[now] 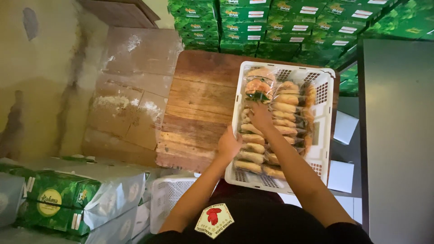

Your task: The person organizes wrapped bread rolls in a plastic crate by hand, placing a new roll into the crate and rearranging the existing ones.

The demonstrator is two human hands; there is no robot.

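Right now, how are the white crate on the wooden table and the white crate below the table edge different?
The white crate on the table is full of wrapped bread rolls, while the lower white crate shows nothing inside from this view. The upper one is in full view; the lower one is partly hidden by the left arm. The left hand touches the upper crate's side and the right hand reaches into it; no hand touches the lower one. Both are white perforated plastic.

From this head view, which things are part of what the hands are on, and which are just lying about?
In hand:
- white crate
- wrapped pastries
- left hand on the crate's edge
- right hand among the pastries
- wooden table

Lying about:
- stacked green boxes
- green wrapped packs
- cardboard sheets
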